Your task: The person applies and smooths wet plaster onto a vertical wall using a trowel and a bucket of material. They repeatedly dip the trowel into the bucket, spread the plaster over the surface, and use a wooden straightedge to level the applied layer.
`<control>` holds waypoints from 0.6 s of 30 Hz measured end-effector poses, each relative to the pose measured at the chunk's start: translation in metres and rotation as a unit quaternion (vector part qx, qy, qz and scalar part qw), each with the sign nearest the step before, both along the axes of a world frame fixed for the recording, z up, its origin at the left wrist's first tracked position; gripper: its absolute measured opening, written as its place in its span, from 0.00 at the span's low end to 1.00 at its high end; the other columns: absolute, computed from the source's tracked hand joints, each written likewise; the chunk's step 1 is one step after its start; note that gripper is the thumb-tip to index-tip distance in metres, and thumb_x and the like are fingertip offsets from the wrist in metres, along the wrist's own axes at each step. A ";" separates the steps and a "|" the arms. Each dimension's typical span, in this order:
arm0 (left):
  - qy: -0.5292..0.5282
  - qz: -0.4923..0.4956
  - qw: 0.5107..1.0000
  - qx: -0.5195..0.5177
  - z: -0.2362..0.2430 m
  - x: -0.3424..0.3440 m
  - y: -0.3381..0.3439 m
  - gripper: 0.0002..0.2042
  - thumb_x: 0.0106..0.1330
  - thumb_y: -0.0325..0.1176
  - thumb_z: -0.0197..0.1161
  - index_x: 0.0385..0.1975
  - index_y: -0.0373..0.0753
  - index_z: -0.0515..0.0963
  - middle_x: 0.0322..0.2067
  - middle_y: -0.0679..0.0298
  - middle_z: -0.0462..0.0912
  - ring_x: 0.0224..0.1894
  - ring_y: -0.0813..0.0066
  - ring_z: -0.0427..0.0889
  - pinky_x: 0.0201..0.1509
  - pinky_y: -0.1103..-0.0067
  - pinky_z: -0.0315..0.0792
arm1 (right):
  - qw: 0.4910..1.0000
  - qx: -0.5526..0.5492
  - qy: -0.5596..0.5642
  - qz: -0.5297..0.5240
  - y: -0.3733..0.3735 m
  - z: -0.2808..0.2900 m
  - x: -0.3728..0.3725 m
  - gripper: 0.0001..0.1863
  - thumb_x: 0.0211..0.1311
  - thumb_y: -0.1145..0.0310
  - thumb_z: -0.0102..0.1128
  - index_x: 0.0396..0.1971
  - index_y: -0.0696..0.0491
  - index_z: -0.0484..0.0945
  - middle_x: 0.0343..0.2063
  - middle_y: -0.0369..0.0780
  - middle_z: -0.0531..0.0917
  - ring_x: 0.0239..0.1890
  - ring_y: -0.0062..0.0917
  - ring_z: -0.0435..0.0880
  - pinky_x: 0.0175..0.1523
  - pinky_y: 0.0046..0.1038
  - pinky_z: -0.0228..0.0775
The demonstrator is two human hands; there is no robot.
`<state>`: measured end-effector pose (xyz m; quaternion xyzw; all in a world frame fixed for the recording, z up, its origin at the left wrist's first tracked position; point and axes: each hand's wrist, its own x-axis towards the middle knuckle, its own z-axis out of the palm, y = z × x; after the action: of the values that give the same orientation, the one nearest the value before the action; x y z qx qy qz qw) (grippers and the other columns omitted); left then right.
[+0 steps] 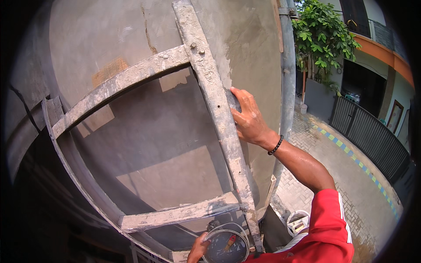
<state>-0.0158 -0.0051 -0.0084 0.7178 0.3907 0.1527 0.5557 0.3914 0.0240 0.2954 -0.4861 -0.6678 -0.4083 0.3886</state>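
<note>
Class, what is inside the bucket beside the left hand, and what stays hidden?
Inside the bucket, beside the left hand, a small partly red tool, perhaps a brush, shows against a dark grey interior. Whatever is directly under it is covered; the bottom cannot be made out.

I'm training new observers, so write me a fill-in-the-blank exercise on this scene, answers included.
1. A black beaded ____ circles the wrist of the right hand.
2. The sleeve has white stripes on cloth coloured ____.
3. Inside the bucket by the left hand is a red-handled ____.
4. The tree has leaves coloured ____.

Missing words: bracelet; red; brush; green.
</note>
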 end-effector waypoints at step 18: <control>-0.013 -0.007 1.000 -0.019 0.000 0.000 -0.001 0.16 0.62 0.24 0.54 0.50 0.34 0.75 0.37 0.59 0.82 0.40 0.73 0.77 0.49 0.77 0.70 | 0.969 0.199 0.079 -0.128 -0.019 0.102 0.055 0.40 0.46 0.71 0.70 0.64 0.39 0.69 0.59 0.53 0.64 0.58 0.49 0.66 0.61 0.45 0.66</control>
<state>-0.0158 -0.0060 -0.0082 0.7079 0.3812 0.1500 0.5754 0.4464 0.0048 0.3970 -0.5113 -0.4728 -0.5392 0.4736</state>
